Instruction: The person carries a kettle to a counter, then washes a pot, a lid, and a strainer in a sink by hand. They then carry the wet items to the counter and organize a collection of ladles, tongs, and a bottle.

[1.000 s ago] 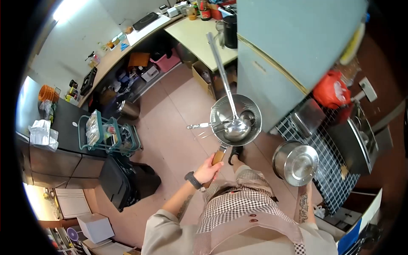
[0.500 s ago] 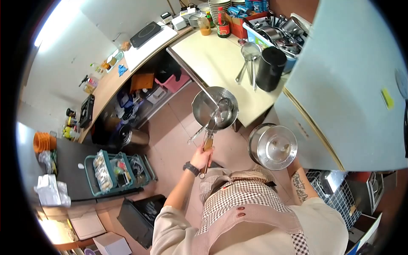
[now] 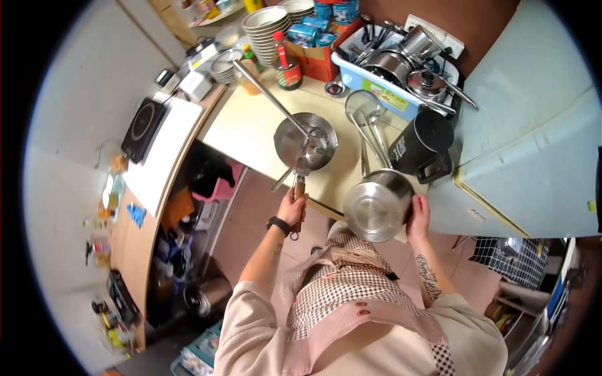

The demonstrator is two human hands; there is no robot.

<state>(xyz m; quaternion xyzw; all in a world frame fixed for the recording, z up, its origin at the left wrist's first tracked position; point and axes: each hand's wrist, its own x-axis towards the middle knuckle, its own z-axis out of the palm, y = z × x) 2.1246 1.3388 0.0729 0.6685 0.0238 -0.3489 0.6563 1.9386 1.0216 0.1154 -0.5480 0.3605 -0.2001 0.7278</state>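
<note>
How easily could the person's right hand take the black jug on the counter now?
Probably not yet. The right hand is full, gripping a steel pot. The black jug stands close beyond it on the counter, nothing between, so reach looks fine once the pot is put down.

Bright, even indoor light, no hard shadows except the dark space under the counter [image 3: 251,125]. Heavy fisheye, black ring round the edges. Left side is smeared with blur, middle is sharp-ish. Soft glare on the steel pot [image 3: 376,210] and saucepan [image 3: 290,147].
</note>
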